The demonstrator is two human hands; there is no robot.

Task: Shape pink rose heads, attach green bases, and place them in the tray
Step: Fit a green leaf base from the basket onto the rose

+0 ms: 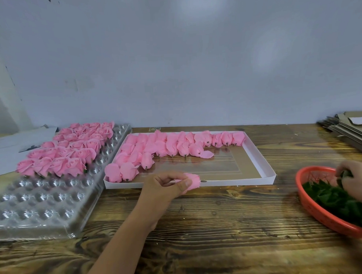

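Observation:
My left hand grips a pink rose head on a thin metal pin, just in front of the white cardboard box. That box holds several unshaped pink rose heads along its back and left. My right hand reaches into the red basket and pinches a green base from the pile of green bases. At the left, the clear plastic tray has several finished roses in its far rows.
White papers lie at the far left behind the tray. A stack of flat cardboard sheets sits at the far right. A grey wall closes off the back of the wooden table.

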